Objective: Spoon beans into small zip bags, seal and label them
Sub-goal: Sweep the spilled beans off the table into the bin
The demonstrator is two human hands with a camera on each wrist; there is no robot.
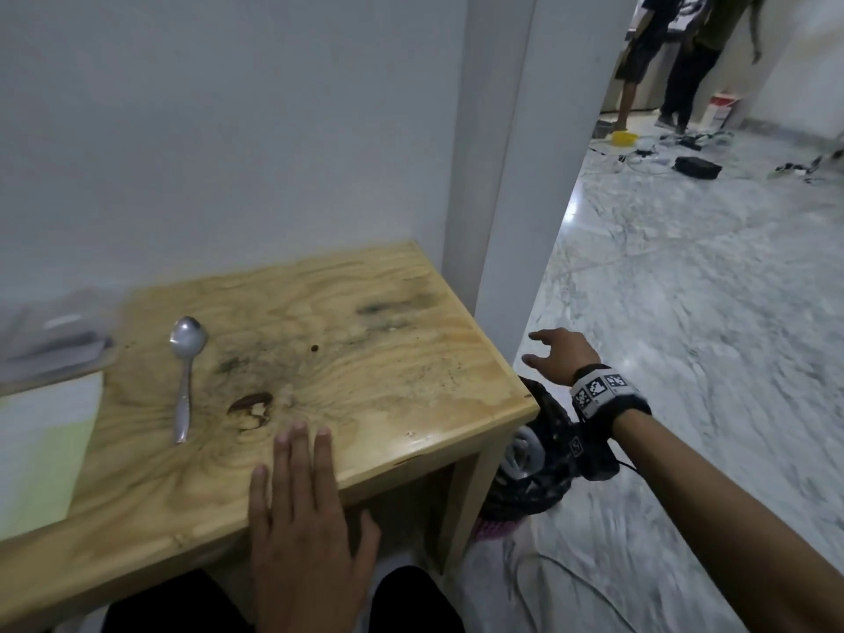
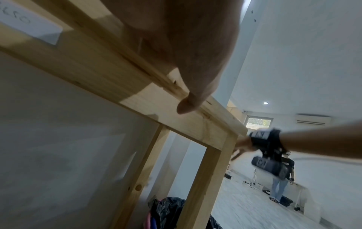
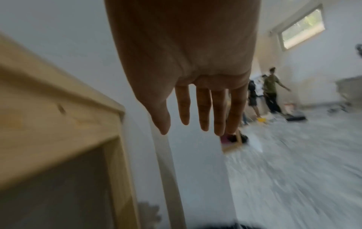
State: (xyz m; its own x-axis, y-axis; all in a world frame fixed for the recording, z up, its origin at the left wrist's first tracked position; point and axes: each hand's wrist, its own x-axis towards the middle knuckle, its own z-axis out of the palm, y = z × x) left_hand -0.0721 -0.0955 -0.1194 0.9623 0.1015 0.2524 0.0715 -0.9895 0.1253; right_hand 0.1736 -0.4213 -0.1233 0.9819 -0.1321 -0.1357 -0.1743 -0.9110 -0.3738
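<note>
A metal spoon lies on the wooden table, bowl facing away from me. A single dark bean sits near the table's middle. At the far left edge lie blurred clear zip bags and a pale sheet of labels. My left hand rests flat on the table's front edge, fingers straight, holding nothing; its thumb hangs over the rim. My right hand reaches out past the table's right side above the floor, fingers spread and empty.
A black bag with something pink under it sits on the floor beside the table's right leg. A white wall corner stands behind the table. Two people stand far off on the marble floor among cables and a yellow tub.
</note>
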